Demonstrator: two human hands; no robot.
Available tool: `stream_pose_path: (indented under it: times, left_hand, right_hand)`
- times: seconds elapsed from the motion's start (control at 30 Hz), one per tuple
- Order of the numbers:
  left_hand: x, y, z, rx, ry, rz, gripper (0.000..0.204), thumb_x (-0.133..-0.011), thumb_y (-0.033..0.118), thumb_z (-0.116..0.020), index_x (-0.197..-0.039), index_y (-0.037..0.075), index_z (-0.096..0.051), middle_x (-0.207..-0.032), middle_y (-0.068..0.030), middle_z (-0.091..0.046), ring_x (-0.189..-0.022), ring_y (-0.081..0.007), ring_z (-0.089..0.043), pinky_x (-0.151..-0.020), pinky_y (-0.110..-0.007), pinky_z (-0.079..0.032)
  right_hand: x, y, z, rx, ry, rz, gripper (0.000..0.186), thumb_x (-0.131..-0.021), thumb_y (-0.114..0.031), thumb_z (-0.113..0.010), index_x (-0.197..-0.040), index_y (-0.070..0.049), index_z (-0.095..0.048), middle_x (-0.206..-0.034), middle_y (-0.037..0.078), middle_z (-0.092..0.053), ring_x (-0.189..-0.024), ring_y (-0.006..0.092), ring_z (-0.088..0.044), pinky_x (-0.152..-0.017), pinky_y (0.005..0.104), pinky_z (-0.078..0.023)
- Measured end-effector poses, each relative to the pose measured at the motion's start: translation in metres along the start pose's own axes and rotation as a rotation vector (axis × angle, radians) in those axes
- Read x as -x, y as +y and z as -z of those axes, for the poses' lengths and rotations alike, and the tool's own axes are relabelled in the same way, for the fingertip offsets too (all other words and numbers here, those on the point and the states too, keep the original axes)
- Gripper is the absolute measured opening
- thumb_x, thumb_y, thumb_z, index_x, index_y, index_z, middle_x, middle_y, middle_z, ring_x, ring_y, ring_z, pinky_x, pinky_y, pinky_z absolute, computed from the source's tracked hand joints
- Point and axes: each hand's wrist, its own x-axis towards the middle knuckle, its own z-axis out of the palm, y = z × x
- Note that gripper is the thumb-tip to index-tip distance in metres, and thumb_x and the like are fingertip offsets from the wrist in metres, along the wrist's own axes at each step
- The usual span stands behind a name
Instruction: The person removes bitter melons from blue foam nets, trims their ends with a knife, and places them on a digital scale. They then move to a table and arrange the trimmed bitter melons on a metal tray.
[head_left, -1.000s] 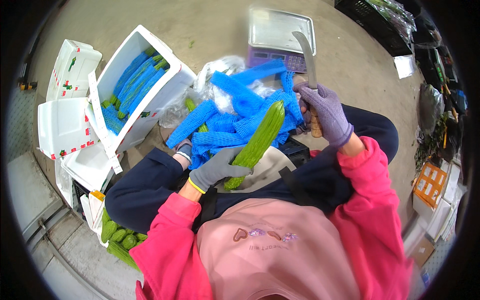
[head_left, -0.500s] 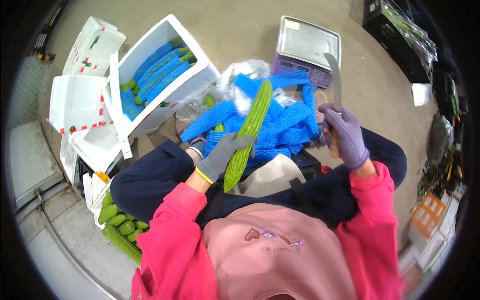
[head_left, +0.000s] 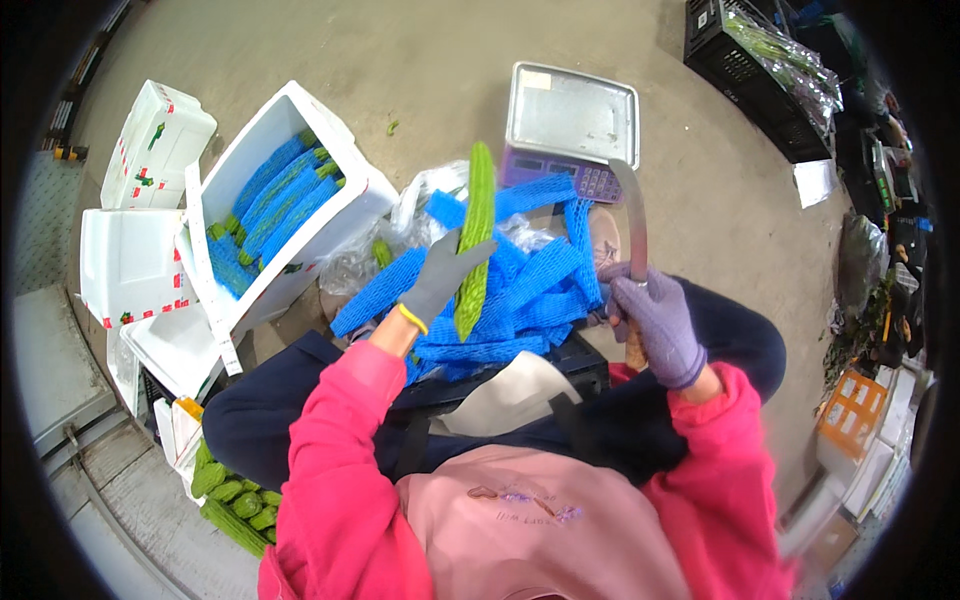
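Foam boxes, scale, black crate

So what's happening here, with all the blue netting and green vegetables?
A seated person in a pink top holds a long bumpy green gourd upright in the gloved left hand. The right hand, in a purple glove, grips a curved knife, blade up, apart from the gourd. A pile of blue foam net sleeves lies in front. A white foam box to the left holds sleeved gourds, and a scale sits on the floor beyond.

bumpy green gourd; dull metal blade; foam netting.
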Motion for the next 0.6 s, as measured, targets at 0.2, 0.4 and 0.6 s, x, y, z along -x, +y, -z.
stream_pose_path:
  times: [0.2,0.4,0.6]
  left_hand:
    - [-0.120,0.012,-0.041,-0.525,0.070,-0.231,0.057,-0.079,0.049,-0.068,-0.118,0.009,-0.060,-0.101,-0.0190,-0.069,-0.094,-0.0396,-0.065,-0.081,-0.048,-0.050]
    - [-0.218,0.025,-0.082,-0.690,0.256,-0.346,0.046,-0.082,0.040,-0.065,-0.113,0.006,-0.061,-0.103,-0.0204,-0.068,-0.096,-0.0398,-0.065,-0.082,-0.049,-0.051]
    - [-0.271,0.022,-0.089,-0.915,0.488,-0.443,0.036,-0.085,0.033,-0.061,-0.104,0.002,-0.065,-0.098,-0.0230,-0.067,-0.091,-0.0395,-0.065,-0.079,-0.050,-0.052]
  right_hand:
    - [-0.001,-0.003,0.006,-0.023,0.031,0.023,0.023,-0.099,-0.015,-0.053,-0.110,0.003,-0.060,-0.072,0.005,-0.057,-0.058,0.0100,-0.052,-0.052,0.0215,-0.041]
    - [0.008,-0.018,0.017,-0.051,0.075,-0.092,0.021,-0.097,-0.016,-0.054,-0.107,0.002,-0.057,-0.068,0.007,-0.057,-0.053,0.0119,-0.053,-0.048,0.0224,-0.041]
    - [0.006,-0.024,0.017,-0.124,0.121,-0.172,0.026,-0.096,-0.020,-0.057,-0.111,0.002,-0.056,-0.065,0.009,-0.057,-0.041,0.0110,-0.046,-0.038,0.0229,-0.035]
